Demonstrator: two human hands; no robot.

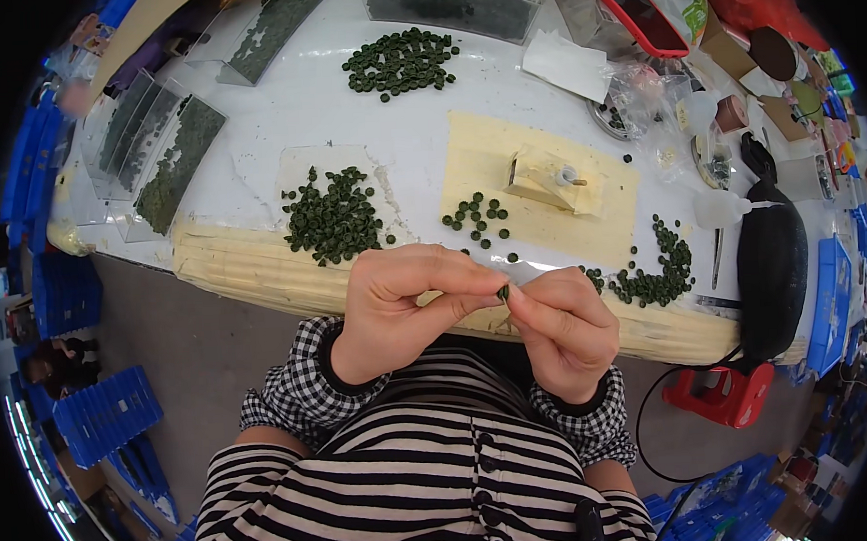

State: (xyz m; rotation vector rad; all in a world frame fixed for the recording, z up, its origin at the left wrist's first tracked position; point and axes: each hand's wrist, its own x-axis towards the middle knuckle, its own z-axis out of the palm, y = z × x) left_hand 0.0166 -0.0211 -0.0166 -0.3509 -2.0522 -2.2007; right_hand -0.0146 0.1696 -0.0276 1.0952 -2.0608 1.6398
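Striped shirt (385, 490) closest; left hand (392, 306) and right hand (570, 330) pinch a green piece (503, 293) by the bench's (244, 134) near edge, probably light, stiff, best rim-held.

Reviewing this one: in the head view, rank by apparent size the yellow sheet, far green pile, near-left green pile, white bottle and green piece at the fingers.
Largest to smallest:
1. Yellow sheet
2. Near-left green pile and far green pile: too alike to rank, at different distances
3. White bottle
4. Green piece
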